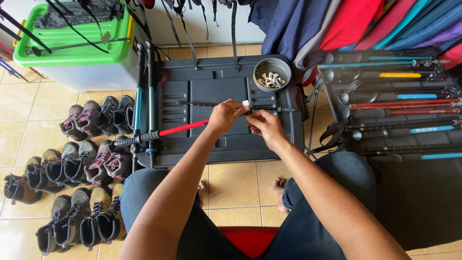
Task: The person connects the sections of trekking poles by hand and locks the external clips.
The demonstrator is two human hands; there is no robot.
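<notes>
Both hands meet over the dark plastic lid that lies on the tiled floor and serves as a work surface. Left hand has its grip clamped on the thin upper end of a red trekking pole, which runs down and to the left to a black handle hanging past the lid's edge. Right hand pinches its fingers together at the pole's tip, just beside a small white piece; whether the fingers touch that piece cannot be told. A thin black pole section lies across the lid just behind the hands. A round grey bowl of small white parts sits at the lid's far right corner. Two teal poles lie along the lid's left edge. Hiking boots stand in rows on the floor to the left, a green-lidded bin is beyond them, and a rack of poles stands to the right.
</notes>
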